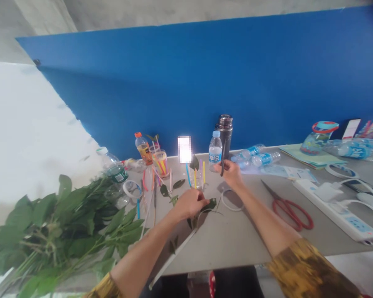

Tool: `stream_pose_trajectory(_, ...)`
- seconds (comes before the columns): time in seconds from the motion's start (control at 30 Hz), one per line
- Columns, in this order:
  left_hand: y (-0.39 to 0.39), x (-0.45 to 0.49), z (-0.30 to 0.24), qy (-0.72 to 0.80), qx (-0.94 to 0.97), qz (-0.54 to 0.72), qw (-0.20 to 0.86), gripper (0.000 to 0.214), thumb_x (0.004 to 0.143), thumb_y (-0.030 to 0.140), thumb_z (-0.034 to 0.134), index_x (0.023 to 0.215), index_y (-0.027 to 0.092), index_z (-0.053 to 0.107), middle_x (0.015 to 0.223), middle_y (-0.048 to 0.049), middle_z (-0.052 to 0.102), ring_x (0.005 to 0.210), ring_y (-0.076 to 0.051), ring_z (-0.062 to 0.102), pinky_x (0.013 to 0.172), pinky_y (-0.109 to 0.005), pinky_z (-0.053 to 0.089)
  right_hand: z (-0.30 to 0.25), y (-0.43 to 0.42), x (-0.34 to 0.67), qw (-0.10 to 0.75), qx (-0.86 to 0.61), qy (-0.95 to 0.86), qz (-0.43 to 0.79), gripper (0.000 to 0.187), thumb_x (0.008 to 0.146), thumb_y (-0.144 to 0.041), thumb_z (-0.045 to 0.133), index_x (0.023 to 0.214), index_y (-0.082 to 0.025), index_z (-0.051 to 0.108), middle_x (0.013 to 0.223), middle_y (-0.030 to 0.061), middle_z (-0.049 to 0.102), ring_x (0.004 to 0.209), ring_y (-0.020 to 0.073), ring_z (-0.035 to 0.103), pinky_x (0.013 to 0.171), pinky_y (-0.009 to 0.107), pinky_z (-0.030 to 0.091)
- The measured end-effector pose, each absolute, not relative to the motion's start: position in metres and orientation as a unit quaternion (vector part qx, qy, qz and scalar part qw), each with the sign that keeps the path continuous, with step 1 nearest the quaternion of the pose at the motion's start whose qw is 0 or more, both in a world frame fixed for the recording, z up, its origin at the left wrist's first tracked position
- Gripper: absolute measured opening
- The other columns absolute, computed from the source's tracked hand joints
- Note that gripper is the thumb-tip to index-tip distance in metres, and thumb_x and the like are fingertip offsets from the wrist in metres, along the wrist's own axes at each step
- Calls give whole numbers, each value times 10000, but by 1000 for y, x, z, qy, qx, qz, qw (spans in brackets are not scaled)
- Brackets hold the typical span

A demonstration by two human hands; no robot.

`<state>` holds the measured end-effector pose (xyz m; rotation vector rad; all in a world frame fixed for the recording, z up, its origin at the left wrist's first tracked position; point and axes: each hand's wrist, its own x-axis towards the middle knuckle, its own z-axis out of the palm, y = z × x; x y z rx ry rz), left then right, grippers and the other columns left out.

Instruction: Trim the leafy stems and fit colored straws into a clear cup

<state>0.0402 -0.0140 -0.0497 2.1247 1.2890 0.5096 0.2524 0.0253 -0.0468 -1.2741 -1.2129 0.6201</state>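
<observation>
a bunch of leafy green cuttings [56,231] lies at the left end of a grey table [236,248]. along the table's far edge, against a blue wall [174,82], stand an orange-capped drink bottle [143,148], a glass of coloured straws [161,163], a water bottle [215,151] and a steel flask [225,132]. two more water bottles [255,157] lie on their sides just right of the flask. red-handled scissors [287,211] and a white power strip [332,209] sit further right, well apart from both hands. a thin white loop of wire [231,200] lies just below the right hand [231,174], and a long white strip [170,260] runs beside the left forearm [143,256]. both forearms reach forward from gold patterned sleeves [311,269]. the left hand [189,203] bends down low, its fingers closed on a green leaf [210,204] lying on the table. the right hand is raised above the table, its fingers pinched narrowly around a slim dark object [222,159], too blurred to name.
</observation>
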Motion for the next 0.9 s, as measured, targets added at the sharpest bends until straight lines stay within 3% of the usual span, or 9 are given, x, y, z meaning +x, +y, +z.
stream_pose_trajectory(0.17,-17,41,-59,445,788,245,347,172,685,236,735,560,217,619,552,15,589,546,-147,513,549,-262,345,-48,26,252,604,-555,-511,258,430,661,-596,780,702,-179,686,667,69,709,661,212,641,576,286,467)
stream_pose_trajectory(0.33,-21,35,-48,396,638,334,569,275,770,439,734,727,209,588,524,44,570,451,-113,502,453,-228,362,-45,25,252,606,-561,-498,264,385,649,-554,764,713,-180,701,658,64,712,623,201,617,550,282,447)
stream_pose_trajectory(0.47,-24,28,-35,318,518,403,684,423,643,434,895,759,191,568,575,28,621,499,-121,589,462,-222,432,-35,15,249,630,-510,-510,287,348,657,-533,763,692,-195,689,643,46,695,592,177,581,537,276,437)
stream_pose_trajectory(0.6,-21,22,-25,294,428,495,697,489,591,391,949,729,198,521,568,57,594,488,-97,579,463,-205,427,-25,-2,238,606,-441,-558,356,345,646,-525,808,717,-205,700,638,39,693,576,185,596,524,283,448)
stream_pose_trajectory(0.73,-15,20,-21,288,408,535,682,516,577,417,951,728,203,506,529,71,559,477,-99,577,452,-202,416,-26,-18,219,531,-379,-613,446,330,643,-465,851,769,-192,716,698,38,707,611,186,625,570,289,479)
stream_pose_trajectory(0.9,-14,20,-24,287,410,562,658,494,621,392,930,739,209,486,561,72,591,506,-97,599,476,-200,430,-30,-28,199,477,-354,-637,492,243,685,-367,823,751,-173,692,708,17,682,606,143,549,587,274,445)
